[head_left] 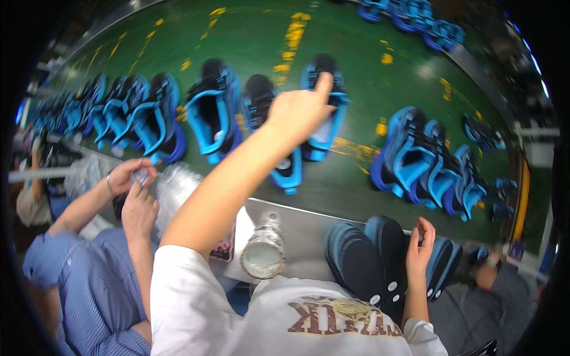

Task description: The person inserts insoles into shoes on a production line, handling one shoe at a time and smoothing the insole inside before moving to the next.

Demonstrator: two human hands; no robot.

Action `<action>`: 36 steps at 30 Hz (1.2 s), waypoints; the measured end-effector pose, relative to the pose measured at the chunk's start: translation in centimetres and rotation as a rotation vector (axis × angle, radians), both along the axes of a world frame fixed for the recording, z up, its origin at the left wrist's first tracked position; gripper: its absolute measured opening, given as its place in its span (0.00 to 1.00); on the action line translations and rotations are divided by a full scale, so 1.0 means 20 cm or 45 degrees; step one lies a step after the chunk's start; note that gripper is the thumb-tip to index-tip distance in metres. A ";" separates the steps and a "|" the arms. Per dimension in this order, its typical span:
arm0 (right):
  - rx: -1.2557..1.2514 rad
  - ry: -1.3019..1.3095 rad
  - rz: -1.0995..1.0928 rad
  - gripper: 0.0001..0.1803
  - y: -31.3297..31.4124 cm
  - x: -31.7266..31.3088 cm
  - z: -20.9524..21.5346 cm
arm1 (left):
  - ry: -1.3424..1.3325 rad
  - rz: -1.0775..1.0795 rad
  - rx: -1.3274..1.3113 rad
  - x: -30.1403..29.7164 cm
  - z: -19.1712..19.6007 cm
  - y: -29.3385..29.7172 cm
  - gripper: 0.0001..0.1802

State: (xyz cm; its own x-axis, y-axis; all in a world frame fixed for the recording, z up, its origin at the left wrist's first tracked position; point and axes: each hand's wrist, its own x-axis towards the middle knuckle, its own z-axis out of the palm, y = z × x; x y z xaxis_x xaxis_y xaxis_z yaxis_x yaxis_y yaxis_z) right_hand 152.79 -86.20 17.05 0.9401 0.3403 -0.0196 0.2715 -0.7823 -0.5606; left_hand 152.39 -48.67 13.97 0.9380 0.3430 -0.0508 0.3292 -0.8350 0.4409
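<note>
My left hand reaches across the belt, its index finger and thumb apart over a black-and-blue sneaker. The fingertip lies over the shoe's upper near the toe; whether it presses on it I cannot tell. Another sneaker lies beside it, partly hidden by my forearm. Near the front edge, my right hand is held with its fingers apart, nothing seen in them. It is beside stacked dark insoles with small white round marks at their ends. More insoles lie just right of that hand.
Sneakers stand in rows on the green belt, on the left and right. A used tape-like roll or can sits on the metal ledge. A co-worker's hands work beside clear plastic at left.
</note>
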 end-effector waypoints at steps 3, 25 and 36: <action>-0.615 0.029 0.002 0.22 -0.69 -0.06 -0.11 | 0.052 -0.087 0.226 0.14 -0.18 0.04 0.32; 0.071 0.110 -0.298 0.04 -0.86 0.07 0.42 | -0.708 0.149 -0.263 -0.01 -0.20 -0.52 0.20; -0.207 0.841 0.896 0.15 0.64 0.50 0.23 | -0.251 0.401 -1.191 0.12 -0.24 -0.31 0.25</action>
